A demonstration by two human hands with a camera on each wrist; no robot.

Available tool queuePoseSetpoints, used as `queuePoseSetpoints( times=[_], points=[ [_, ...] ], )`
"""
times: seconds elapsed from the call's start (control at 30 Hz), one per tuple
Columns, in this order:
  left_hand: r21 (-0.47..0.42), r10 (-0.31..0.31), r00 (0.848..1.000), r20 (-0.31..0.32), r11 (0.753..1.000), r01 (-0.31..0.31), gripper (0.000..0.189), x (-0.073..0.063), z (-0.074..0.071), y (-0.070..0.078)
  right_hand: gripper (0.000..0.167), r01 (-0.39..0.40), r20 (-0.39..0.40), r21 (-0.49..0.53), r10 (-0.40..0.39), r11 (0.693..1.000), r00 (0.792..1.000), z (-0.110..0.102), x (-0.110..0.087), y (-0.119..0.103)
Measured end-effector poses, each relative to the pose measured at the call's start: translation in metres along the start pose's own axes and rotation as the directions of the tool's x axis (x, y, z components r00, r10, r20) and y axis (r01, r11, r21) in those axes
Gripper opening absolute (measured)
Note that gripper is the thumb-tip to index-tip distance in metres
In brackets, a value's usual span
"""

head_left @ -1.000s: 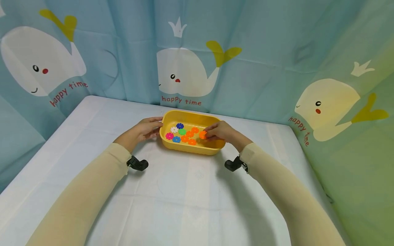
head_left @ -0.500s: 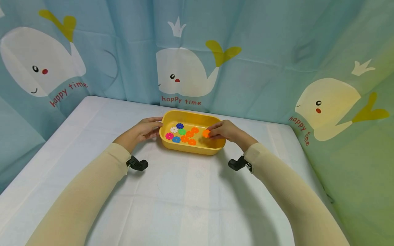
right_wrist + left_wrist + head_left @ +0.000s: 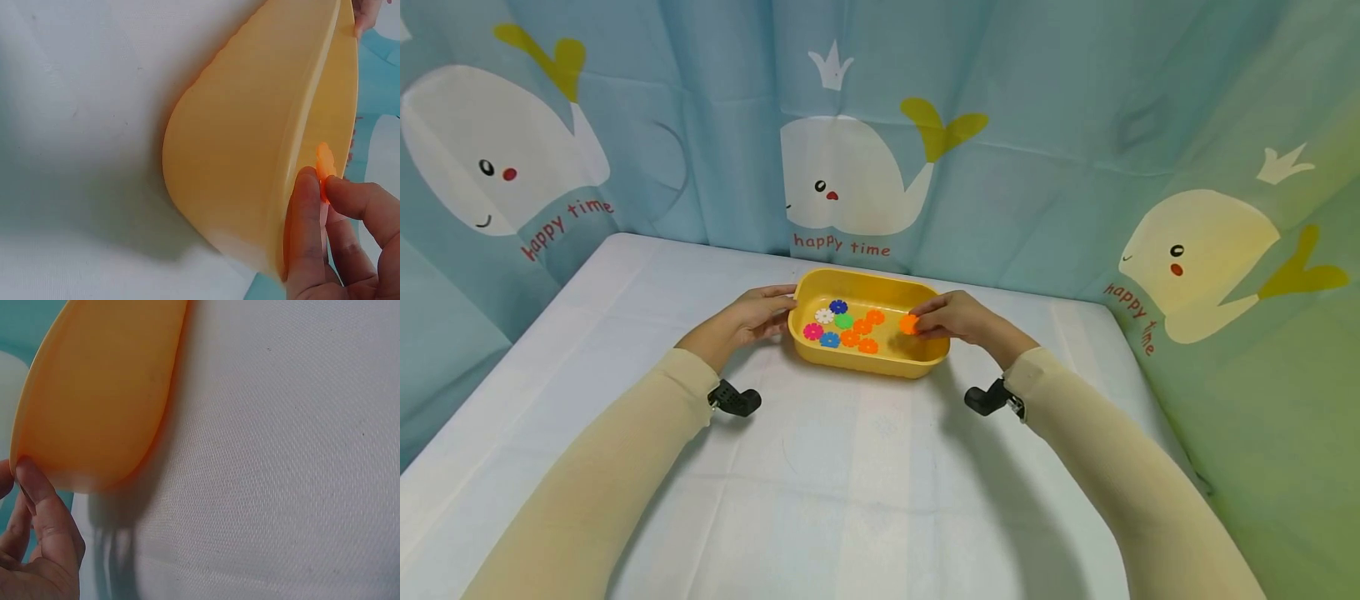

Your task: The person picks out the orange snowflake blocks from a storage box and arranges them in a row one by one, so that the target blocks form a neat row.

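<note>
One orange disc (image 3: 908, 323), pinched by the right hand (image 3: 958, 317), was drawn farther apart, the tub (image 3: 880, 364) gripped by the left hand (image 3: 756, 315).

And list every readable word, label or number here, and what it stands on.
"happy time": curtain, by the left whale print.
"happy time": curtain, under the middle whale print.
"happy time": curtain, by the right whale print.
Right wrist view: red marks too blurred to read.
No text shows on the yellow basin.
</note>
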State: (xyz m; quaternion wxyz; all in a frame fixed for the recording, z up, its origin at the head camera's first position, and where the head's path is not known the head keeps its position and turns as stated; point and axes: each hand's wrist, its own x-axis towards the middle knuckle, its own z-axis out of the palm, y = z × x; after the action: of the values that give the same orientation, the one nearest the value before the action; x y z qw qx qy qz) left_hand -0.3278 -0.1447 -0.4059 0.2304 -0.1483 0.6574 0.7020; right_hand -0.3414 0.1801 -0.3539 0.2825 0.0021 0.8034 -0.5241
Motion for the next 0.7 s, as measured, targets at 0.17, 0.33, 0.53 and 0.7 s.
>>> queuePoseSetpoints(
  times=[0.17,0.33,0.53,0.7],
  points=[
    [-0.001,-0.002,1.0,0.003,1.0,0.002,0.054,-0.001,0.0,0.001,0.04,-0.008,-0.003,-0.023,0.008,1.0,1.0,-0.004,-0.003,-0.002],
    [-0.004,-0.003,1.0,0.0,1.0,0.003,0.054,0.0,0.0,0.001,0.04,-0.013,-0.011,-0.039,0.012,0.999,1.0,-0.009,-0.004,-0.001],
    [-0.009,-0.002,1.0,0.003,1.0,0.002,0.054,0.0,0.001,0.001,0.04,-0.007,-0.009,-0.045,0.007,0.999,1.0,-0.014,-0.007,-0.001],
    [-0.009,0.0,1.0,0.0,1.0,0.0,0.054,0.0,0.0,0.0,0.041,-0.006,-0.013,-0.024,0.006,1.0,1.0,-0.017,-0.008,-0.001]
  ],
)
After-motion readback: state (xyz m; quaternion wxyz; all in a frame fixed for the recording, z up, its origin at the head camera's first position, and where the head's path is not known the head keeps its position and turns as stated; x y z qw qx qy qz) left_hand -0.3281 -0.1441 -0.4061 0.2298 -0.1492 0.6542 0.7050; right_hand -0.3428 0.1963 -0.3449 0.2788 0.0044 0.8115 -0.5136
